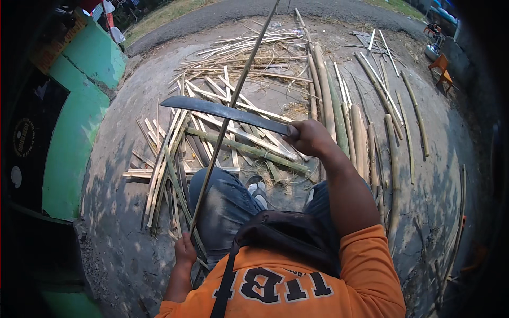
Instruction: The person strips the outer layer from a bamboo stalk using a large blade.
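My right hand (313, 138) is closed round the handle of a machete (228, 112), whose long dark blade points left. Its blade crosses a long thin bamboo strip (218, 143) that slants up and away past my left knee; whether they touch, I cannot tell. Down at the strip's near end, my left hand (185, 250) grips it beside my left thigh. Beyond my knees, a heap of split bamboo strips (249, 139) lies criss-cross on the ground, with a green bamboo pole (254, 150) among them.
Whole bamboo poles (324, 90) lie lengthwise ahead, and more poles (393, 175) lie to the right. Another pile of thin strips (238, 69) spreads farther off. A green wall (69, 153) stands on the left. Orange chairs (441, 66) sit at the far right, near a road (212, 21).
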### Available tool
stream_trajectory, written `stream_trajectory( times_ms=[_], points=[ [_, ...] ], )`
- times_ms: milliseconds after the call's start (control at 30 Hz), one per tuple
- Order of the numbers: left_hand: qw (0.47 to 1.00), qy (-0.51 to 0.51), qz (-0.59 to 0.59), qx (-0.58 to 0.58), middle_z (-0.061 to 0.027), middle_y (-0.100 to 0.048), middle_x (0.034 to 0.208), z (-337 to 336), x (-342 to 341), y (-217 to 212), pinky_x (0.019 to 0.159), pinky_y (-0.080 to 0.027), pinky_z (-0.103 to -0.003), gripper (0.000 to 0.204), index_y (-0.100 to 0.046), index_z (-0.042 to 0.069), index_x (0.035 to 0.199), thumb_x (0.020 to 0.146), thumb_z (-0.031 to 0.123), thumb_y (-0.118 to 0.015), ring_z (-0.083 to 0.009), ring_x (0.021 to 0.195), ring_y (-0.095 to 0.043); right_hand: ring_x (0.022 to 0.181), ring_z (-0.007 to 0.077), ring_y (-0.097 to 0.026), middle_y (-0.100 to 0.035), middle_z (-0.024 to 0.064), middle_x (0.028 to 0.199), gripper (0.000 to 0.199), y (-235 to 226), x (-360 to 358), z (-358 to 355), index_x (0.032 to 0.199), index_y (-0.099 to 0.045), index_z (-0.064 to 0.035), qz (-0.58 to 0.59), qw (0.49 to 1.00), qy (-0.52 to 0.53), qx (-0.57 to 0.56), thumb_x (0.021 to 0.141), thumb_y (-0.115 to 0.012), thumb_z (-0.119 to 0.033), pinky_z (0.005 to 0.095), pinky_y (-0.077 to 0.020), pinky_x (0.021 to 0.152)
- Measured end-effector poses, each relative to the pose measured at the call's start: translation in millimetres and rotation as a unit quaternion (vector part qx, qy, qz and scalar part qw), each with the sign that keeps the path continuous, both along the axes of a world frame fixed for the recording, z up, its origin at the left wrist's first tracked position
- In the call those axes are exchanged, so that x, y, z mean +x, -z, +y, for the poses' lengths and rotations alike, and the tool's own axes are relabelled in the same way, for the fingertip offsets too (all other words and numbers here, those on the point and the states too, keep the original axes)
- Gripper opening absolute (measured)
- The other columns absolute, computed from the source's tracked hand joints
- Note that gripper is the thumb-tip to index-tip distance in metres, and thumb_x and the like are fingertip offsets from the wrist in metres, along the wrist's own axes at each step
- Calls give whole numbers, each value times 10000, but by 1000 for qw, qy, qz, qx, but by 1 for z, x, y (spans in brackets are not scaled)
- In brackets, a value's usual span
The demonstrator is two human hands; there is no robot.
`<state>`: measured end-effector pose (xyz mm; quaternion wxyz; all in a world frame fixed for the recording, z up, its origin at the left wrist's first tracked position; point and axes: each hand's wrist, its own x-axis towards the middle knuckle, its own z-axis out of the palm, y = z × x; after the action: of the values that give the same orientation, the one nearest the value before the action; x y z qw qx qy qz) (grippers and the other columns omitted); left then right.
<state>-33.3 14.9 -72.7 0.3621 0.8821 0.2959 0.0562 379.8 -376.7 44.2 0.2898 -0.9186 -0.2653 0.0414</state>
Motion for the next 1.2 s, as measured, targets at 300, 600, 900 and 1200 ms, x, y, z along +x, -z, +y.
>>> stream_trajectory(
  times_ms=[300, 600, 900, 1200],
  points=[
    [999, -7, 3, -31, -100, -475, 550, -2, 0, 7, 556, -354, -462, 671, -530, -4, 707, 1144, 471, -346, -250, 530, -501, 863, 412, -715, -743, 181, 887, 173, 10, -10, 19, 994, -760, -145, -1, 998, -57, 30, 925, -714, -298, 514, -559, 793],
    [1000, 4, -18, -9, -139, -467, 556, 2, -1, 5, 558, -344, -471, 654, -517, -22, 704, 1144, 439, -369, -252, 532, -484, 867, 393, -725, -753, 164, 898, 128, -11, -8, 8, 966, -763, -155, -42, 996, -61, -54, 881, -690, -216, 502, -572, 801],
    [1000, -3, 1, -26, -163, -481, 584, 0, -1, 8, 577, -369, -479, 655, -553, -52, 752, 1147, 434, -360, -275, 556, -510, 897, 414, -716, -760, 189, 939, 245, 4, -12, 17, 1034, -778, -122, 69, 995, -76, 15, 921, -757, -339, 486, -566, 821],
    [1000, 1, -6, -12, -176, -497, 605, -3, 2, 3, 590, -382, -479, 632, -596, -47, 813, 1149, 423, -340, -295, 571, -536, 870, 402, -723, -750, 165, 873, 174, 2, -13, 18, 969, -777, -133, -32, 991, -125, -40, 900, -725, -284, 511, -566, 811]
  ],
)
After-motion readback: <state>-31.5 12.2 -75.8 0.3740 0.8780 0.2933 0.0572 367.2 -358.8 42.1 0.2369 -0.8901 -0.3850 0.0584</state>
